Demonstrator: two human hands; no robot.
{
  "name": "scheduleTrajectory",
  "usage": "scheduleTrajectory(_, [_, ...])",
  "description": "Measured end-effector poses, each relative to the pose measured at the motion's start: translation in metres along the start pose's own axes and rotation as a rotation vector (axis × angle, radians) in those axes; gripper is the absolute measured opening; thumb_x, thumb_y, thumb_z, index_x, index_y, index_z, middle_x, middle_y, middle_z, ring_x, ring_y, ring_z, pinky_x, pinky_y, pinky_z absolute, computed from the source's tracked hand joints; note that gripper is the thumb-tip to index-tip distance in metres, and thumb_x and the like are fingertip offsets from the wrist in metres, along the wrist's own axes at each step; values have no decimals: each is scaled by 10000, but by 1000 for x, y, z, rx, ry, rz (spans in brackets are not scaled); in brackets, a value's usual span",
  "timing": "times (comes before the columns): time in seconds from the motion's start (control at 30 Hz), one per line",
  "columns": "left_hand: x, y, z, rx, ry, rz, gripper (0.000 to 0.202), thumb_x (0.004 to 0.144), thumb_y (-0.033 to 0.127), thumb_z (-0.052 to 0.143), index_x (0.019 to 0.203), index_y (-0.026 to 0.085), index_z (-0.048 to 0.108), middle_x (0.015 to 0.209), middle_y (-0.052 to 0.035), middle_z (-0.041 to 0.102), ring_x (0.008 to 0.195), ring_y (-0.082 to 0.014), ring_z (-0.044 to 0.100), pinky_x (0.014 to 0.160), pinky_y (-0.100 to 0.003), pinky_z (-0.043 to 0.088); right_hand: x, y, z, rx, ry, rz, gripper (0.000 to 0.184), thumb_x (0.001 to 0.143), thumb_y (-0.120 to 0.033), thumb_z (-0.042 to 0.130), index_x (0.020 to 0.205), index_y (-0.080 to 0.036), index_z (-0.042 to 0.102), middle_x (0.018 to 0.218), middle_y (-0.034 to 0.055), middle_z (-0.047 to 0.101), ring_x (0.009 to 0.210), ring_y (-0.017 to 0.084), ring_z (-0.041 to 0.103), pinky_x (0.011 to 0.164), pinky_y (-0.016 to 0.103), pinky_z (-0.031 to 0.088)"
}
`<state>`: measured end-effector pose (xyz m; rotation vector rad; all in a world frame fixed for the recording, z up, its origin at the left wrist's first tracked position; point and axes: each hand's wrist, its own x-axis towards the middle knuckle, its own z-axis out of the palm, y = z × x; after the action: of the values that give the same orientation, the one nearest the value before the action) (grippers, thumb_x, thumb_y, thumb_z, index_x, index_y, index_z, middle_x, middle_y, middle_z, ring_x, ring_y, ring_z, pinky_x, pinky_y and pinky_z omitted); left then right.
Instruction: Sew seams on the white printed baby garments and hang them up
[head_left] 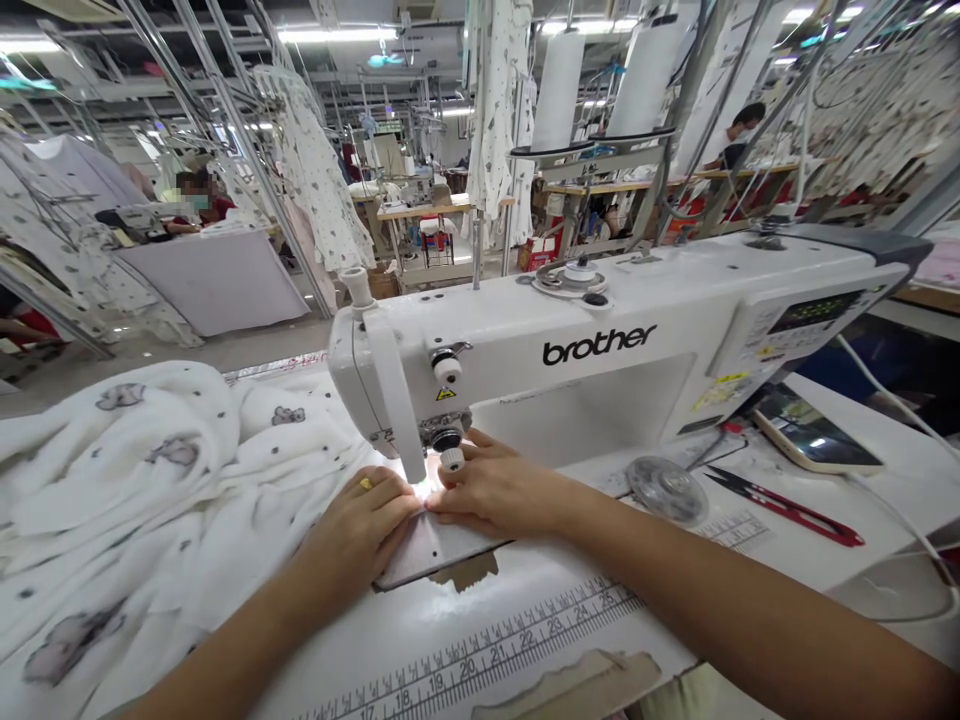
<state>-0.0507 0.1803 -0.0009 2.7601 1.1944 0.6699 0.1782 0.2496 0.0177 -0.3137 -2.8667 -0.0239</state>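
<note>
A white sewing machine (487,340) stands before me, its lamp shining on the needle area. My left hand (364,525), with a yellow ring on one finger, is left of the needle, fingertips closed on the edge of white cloth. Across from it my right hand (506,490) reaches in beside the presser area, its fingers closed on the same cloth. The two sets of fingertips nearly meet; the bit of cloth between them is small and partly washed out by light. The rest of the white printed cloth (172,485) lies bunched on the left. The needle tip is hidden.
Red-handled thread snips (795,508), a phone (814,430) and a clear round disc (667,490) lie on the right. A printed ruler (480,655) runs along the front. Thread cones (559,90) stand behind the machine. Other people work at tables farther back.
</note>
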Motion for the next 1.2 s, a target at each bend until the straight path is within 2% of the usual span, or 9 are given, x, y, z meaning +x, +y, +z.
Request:
scheduleTrajectory(0.27, [-1, -7, 2, 10, -25, 4, 214, 987, 130, 440, 1112, 206, 597, 1037, -35, 626, 972, -176, 523, 862, -327, 423, 0, 1, 0, 48, 3, 25, 206, 1000, -314, 517, 955, -234, 701, 928, 3, 662, 863, 172, 488, 947, 328, 262])
scheduleTrajectory(0.43, [-2, -4, -1, 60, -36, 31, 216, 983, 115, 436, 1113, 193, 590, 1050, -42, 627, 962, -186, 519, 859, -344, 420, -1, 3, 5, 45, 113, 73, 225, 983, -311, 531, 875, -197, 692, 833, 8, 674, 820, 172, 513, 982, 343, 256])
scheduleTrajectory(0.53, [-2, -1, -3, 110, -58, 55, 224, 981, 102, 422, 1123, 169, 582, 1043, -54, 630, 936, -195, 522, 833, -354, 430, -1, 3, 7, 56, 168, 57, 203, 992, -291, 505, 984, -189, 680, 835, 13, 679, 830, 175, 528, 980, 343, 268])
scheduleTrajectory(0.63, [-1, 2, -5, 146, -89, 64, 223, 977, 90, 402, 1079, 146, 593, 1005, -68, 629, 902, -204, 527, 806, -364, 447, 0, 1, 7, 67, 133, 5, 182, 994, -263, 506, 1077, -202, 656, 895, -2, 677, 853, 167, 529, 985, 334, 276])
scheduleTrajectory(0.73, [0, 3, -7, 155, -98, 67, 255, 974, 82, 393, 1126, 144, 588, 1015, -74, 635, 918, -209, 541, 814, -370, 466, 0, -1, 6, 61, 83, -13, 173, 995, -259, 508, 998, -199, 670, 919, -6, 662, 848, 160, 518, 980, 327, 278])
scheduleTrajectory(0.97, [-5, 2, -10, 190, -12, 136, 265, 969, 82, 391, 1109, 131, 611, 1112, -86, 675, 1020, -224, 583, 873, -374, 493, 1, -3, 2, 42, 36, -7, 217, 997, -240, 491, 893, -198, 677, 870, -3, 640, 827, 163, 497, 976, 335, 260])
scheduleTrajectory(1.2, [-3, -1, -9, 234, 11, 141, 301, 964, 81, 377, 1097, 119, 644, 1138, -108, 692, 1014, -236, 624, 869, -389, 522, 2, -6, 3, -21, 28, 69, 226, 1003, -289, 487, 907, -206, 674, 919, 12, 650, 912, 192, 505, 1020, 380, 255])
